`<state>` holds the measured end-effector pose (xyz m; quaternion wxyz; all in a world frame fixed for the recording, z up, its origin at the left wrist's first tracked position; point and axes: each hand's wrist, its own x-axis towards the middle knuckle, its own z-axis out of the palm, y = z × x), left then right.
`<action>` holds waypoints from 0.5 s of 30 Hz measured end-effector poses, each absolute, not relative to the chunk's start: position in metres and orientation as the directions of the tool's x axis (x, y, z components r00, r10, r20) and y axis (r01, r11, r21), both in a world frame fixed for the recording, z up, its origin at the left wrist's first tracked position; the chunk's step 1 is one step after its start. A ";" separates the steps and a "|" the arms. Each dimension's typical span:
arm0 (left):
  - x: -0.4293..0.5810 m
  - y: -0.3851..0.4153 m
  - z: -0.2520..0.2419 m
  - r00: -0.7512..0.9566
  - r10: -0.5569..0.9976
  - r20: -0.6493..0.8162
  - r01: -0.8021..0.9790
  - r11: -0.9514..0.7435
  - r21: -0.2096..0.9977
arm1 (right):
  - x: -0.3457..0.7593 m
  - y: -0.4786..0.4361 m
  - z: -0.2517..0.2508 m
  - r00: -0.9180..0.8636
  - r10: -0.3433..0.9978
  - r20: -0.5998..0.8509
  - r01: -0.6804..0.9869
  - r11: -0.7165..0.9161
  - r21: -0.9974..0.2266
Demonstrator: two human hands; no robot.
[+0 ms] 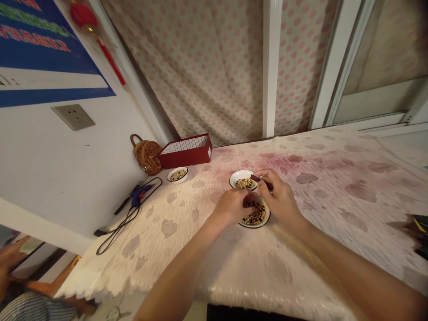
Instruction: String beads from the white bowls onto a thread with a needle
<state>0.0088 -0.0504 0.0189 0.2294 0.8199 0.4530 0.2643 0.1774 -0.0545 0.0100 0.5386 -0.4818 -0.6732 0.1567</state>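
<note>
My left hand (232,206) reaches over the near white bowl (268,217), its fingers curled down at the mixed yellow and dark beads or beans (256,216) inside. What its fingertips grip, if anything, is hidden. In my right hand (278,195) is a small dark brown, flat-ended piece (255,178), pinched between thumb and fingers above the bowls; its exact kind is unclear. Just behind stands a second white dark-rimmed bowl (233,175), which holds similar yellow and dark pieces (245,183).
A third small bowl (181,179) of pieces stands left, near a red box (187,156) and a brown mini backpack (147,156). A blue glue gun (137,195) and its black cord (117,239) lie by the wall. Dark items (420,232) sit at far right.
</note>
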 end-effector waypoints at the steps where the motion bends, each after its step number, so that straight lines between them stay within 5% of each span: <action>1: 0.009 -0.052 0.019 0.479 0.848 0.228 0.638 -0.514 0.574 | 0.177 -0.055 0.010 0.043 0.816 0.576 0.484 0.488 -0.726; 9: 0.013 -0.050 0.012 0.517 0.813 0.268 0.641 -0.575 0.508 | 0.177 -0.054 0.008 0.047 0.811 0.583 0.499 0.487 -0.717; 15: 0.010 -0.049 0.012 0.430 0.861 0.272 0.578 -0.494 0.649 | 0.177 -0.054 0.010 0.056 0.802 0.595 0.500 0.493 -0.712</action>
